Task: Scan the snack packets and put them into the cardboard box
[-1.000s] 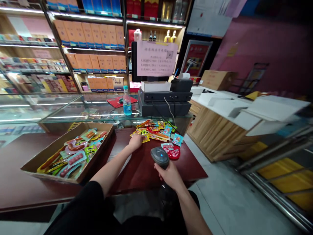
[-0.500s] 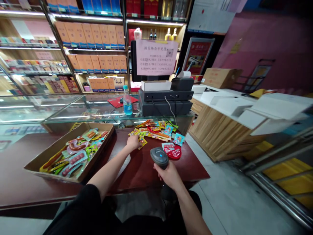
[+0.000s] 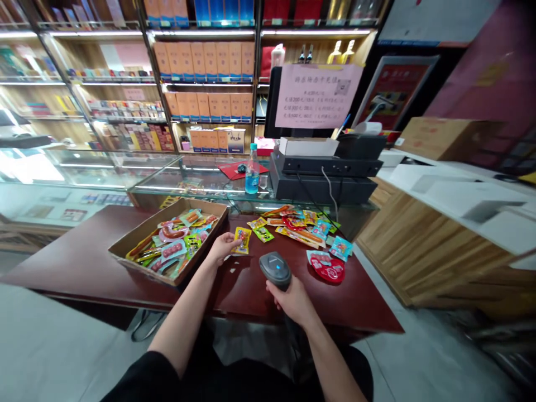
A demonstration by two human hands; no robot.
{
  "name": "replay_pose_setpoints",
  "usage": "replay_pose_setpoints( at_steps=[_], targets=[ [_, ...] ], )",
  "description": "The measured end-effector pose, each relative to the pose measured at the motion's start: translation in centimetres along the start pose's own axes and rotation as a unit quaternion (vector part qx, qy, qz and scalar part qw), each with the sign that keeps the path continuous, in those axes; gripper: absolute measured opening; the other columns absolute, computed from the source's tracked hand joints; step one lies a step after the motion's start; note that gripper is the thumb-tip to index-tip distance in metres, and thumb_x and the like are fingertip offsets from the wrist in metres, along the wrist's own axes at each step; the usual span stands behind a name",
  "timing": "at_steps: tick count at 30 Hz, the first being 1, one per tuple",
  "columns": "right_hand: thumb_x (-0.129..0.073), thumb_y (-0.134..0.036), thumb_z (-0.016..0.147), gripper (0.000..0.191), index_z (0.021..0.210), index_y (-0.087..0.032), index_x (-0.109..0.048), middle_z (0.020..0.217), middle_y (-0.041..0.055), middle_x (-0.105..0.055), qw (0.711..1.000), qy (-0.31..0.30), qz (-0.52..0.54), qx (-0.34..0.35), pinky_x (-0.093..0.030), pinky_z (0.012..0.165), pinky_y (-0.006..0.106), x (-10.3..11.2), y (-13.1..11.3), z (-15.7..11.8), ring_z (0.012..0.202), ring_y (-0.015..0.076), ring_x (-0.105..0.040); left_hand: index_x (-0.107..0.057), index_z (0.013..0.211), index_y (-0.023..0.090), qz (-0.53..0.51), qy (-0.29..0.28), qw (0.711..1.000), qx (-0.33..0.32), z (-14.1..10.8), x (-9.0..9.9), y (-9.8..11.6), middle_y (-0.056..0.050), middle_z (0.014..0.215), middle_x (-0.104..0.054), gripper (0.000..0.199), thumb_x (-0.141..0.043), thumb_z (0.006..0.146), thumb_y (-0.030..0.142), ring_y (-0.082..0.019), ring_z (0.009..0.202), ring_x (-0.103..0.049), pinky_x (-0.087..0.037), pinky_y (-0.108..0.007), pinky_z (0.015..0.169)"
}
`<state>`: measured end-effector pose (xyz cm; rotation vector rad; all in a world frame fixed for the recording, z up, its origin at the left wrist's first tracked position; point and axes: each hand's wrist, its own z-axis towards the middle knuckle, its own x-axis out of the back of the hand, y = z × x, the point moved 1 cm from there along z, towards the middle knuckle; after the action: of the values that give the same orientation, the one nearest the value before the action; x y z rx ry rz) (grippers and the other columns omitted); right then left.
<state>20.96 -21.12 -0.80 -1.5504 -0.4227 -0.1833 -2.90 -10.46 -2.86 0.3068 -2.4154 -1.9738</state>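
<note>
My left hand (image 3: 223, 248) pinches a small yellow snack packet (image 3: 242, 240) by its left edge, just above the dark red table (image 3: 247, 290). In my right hand (image 3: 292, 301) is a dark handheld barcode scanner (image 3: 275, 269), its head pointing forward over the table. Beyond both hands lies a loose pile of snack packets (image 3: 299, 223), some holding sausages. A red packet (image 3: 329, 270) and a light blue packet (image 3: 341, 248) lie right of the scanner. Left of my left hand stands an open cardboard box (image 3: 167, 240) with several wrapped sausages and other snacks.
A glass counter (image 3: 201, 187) runs behind the table, bearing a bottle of blue drink (image 3: 252, 173). The cash register (image 3: 322, 184) and a monitor with a pink notice (image 3: 316, 96) stand at the back. White boxes (image 3: 456, 190) sit on a wooden counter at right.
My left hand has drawn the yellow packet from the pile, back toward the box. The right hand still holds the scanner. The view has turned left.
</note>
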Motion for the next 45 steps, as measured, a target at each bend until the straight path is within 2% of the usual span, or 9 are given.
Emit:
replay_pose_setpoints(
  at_steps=[6,11,14,23,33,36,38,42,45],
  targets=[
    [-0.066,-0.041,0.079,0.027,0.089,-0.015,-0.068,0.053,0.003,-0.065,0.999,-0.024,-0.011,0.03,-0.048,0.045,0.026,-1.5,-1.4,0.0,0.047,0.0199,-0.065,-0.056,0.067,0.015,-0.073,0.025,0.997,-0.03,-0.8,-0.1,0.9,0.002,0.058,-0.064,0.047,-0.094,0.045,0.036,-0.007,0.05,-0.057,-0.042,-0.017,0.05],
    [-0.067,-0.043,0.079,0.03,0.09,-0.016,-0.072,0.055,0.0044,-0.067,0.999,-0.019,-0.032,0.037,-0.051,0.05,0.027,-1.3,-1.8,-0.1,0.054,0.0225,-0.069,-0.063,0.083,0.015,-0.12,0.013,0.992,-0.027,-1.1,-0.8,1.2,-0.003,0.073,-0.072,0.054,-0.096,0.043,0.031,-0.013,0.06,-0.066,-0.051,-0.023,0.059],
    [-0.066,-0.043,0.079,0.031,0.092,-0.016,-0.072,0.054,0.0044,-0.067,0.999,-0.017,-0.037,0.036,-0.051,0.05,0.027,-1.0,-1.8,-0.2,0.054,0.0225,-0.068,-0.067,0.087,0.013,-0.112,-0.004,0.993,-0.025,-1.4,-1.2,1.4,-0.007,0.079,-0.074,0.055,-0.096,0.044,0.031,-0.016,0.064,-0.068,-0.054,-0.027,0.062],
    [-0.065,-0.044,0.08,0.034,0.094,-0.013,-0.071,0.054,0.0044,-0.067,0.999,-0.008,-0.03,0.028,-0.05,0.048,0.027,-0.6,-1.9,-0.3,0.051,0.0217,-0.067,-0.07,0.079,0.012,-0.059,-0.01,0.997,-0.053,-1.4,-2.0,2.0,-0.005,0.07,-0.073,0.043,-0.093,0.048,0.031,-0.013,0.057,-0.064,-0.049,-0.022,0.057],
    [-0.065,-0.043,0.08,0.029,0.088,-0.015,-0.066,0.052,0.002,-0.063,1.0,-0.026,-0.015,0.006,-0.042,0.04,0.024,-0.7,-1.7,-0.2,0.041,0.0172,-0.059,-0.068,0.082,0.013,-0.064,-0.022,0.997,-0.031,-2.2,-2.2,2.7,-0.006,0.074,-0.073,0.046,-0.094,0.049,0.031,-0.016,0.063,-0.067,-0.052,-0.026,0.062],
    [-0.066,-0.042,0.078,0.027,0.085,-0.016,-0.063,0.053,0.0015,-0.063,1.0,-0.023,-0.011,-0.002,-0.042,0.04,0.024,-0.8,-1.6,0.0,0.039,0.0153,-0.056,-0.069,0.085,0.013,-0.067,-0.009,0.997,-0.049,-2.0,-0.4,4.4,-0.007,0.078,-0.075,0.048,-0.094,0.049,0.033,-0.017,0.067,-0.069,-0.055,-0.028,0.066],
    [-0.067,-0.043,0.078,0.028,0.083,-0.016,-0.061,0.054,0.0013,-0.063,1.0,-0.022,-0.005,-0.002,-0.043,0.041,0.024,-1.0,-1.5,0.3,0.039,0.0143,-0.055,-0.069,0.086,0.013,-0.068,0.023,0.995,-0.075,-1.9,2.3,6.6,-0.007,0.081,-0.075,0.049,-0.093,0.05,0.035,-0.019,0.07,-0.071,-0.056,-0.03,0.069],
    [-0.067,-0.046,0.078,0.031,0.081,-0.016,-0.06,0.053,-0.0003,-0.06,1.0,-0.023,0.01,-0.002,-0.042,0.041,0.023,-1.8,-1.2,0.8,0.041,0.0138,-0.055,-0.071,0.097,0.012,-0.031,0.182,0.963,-0.198,-3.1,9.7,11.7,-0.008,0.088,-0.075,0.053,-0.091,0.055,0.038,-0.017,0.074,-0.07,-0.057,-0.027,0.067],
    [-0.067,-0.047,0.077,0.032,0.081,-0.016,-0.06,0.053,-0.0001,-0.061,0.999,-0.029,0.012,-0.002,-0.043,0.041,0.024,-2.4,-1.3,1.0,0.04,0.0137,-0.055,-0.069,0.103,0.011,-0.021,0.234,0.944,-0.233,-4.5,12.5,13.0,-0.01,0.093,-0.075,0.057,-0.089,0.058,0.039,-0.016,0.073,-0.07,-0.059,-0.028,0.064]
  ],
)
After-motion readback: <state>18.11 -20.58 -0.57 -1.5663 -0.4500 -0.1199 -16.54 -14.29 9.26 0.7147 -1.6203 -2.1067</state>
